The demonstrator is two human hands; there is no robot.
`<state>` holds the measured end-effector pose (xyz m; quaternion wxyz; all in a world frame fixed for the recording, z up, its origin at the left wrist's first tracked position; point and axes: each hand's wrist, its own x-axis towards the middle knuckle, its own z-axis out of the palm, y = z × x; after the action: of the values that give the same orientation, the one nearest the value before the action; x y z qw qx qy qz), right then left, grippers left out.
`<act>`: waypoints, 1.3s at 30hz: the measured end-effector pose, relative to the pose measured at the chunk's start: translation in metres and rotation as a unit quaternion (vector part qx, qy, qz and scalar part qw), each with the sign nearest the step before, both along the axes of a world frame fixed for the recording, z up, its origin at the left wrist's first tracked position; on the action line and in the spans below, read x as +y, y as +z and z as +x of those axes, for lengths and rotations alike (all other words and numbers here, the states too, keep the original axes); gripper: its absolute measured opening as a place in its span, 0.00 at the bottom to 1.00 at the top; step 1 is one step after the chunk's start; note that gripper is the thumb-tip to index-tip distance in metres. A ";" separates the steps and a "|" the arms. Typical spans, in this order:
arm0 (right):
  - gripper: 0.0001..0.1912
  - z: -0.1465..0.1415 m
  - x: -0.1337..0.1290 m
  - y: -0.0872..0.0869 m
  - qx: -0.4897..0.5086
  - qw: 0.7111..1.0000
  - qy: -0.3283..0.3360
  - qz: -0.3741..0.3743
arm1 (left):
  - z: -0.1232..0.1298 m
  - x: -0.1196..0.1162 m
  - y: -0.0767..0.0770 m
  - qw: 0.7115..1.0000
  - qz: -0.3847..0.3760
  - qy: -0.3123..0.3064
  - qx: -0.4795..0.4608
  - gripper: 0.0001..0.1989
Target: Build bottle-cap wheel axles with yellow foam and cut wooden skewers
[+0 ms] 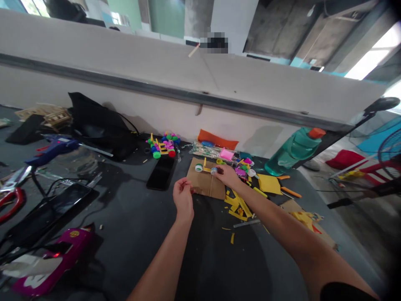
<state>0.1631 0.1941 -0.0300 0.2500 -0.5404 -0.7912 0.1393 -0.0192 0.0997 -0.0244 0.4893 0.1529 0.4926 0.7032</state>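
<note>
On the dark table lies a piece of brown cardboard. A small yellow stick piece stands on it, with a white and green bottle cap at its left end. My right hand reaches in from the right, its fingers closed on a pale bottle cap at the other end of the yellow piece. My left hand is beside the cardboard's left edge, fingers curled together; what they hold, if anything, is too small to make out.
A black phone and colourful toy pieces are left of the cardboard. Yellow scraps, a yellow pad and a green bottle lie or stand rightward. Farther left are a glue gun, red-handled scissors and a purple power strip.
</note>
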 end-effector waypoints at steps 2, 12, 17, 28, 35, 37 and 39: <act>0.13 0.003 0.000 0.000 0.003 1.000 -0.004 0.000 | 0.001 0.000 0.000 1.000 -0.001 -0.003 0.000 0.10; 0.23 0.006 -0.015 0.012 0.004 0.999 -0.021 0.028 | 0.001 0.000 -0.002 1.000 0.010 -0.004 0.006 0.10; 0.16 0.019 -0.038 0.032 0.011 0.998 -0.052 0.032 | 0.002 0.000 -0.002 0.999 0.038 -0.012 0.006 0.09; 0.14 0.100 -0.181 0.058 -0.006 0.986 -0.157 0.046 | 0.013 -0.011 0.005 0.980 0.030 -0.133 0.145 0.17; 0.11 0.088 -0.248 0.042 -0.051 0.993 -0.105 -0.006 | 0.020 -0.013 0.001 0.955 0.007 -0.183 0.234 0.15; 0.18 0.060 -0.259 0.039 -0.110 0.993 0.000 -0.041 | 0.021 -0.014 0.001 0.942 0.006 -0.202 0.267 0.14; 0.26 0.034 -0.264 0.036 -0.157 0.980 0.105 -0.058 | 0.022 -0.016 0.001 0.929 0.005 -0.218 0.300 0.14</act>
<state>0.1974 -0.0697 0.0059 0.0748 -0.4833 -0.8634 0.1242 0.0024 0.0835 -0.0232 0.4593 0.4628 0.5671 0.5032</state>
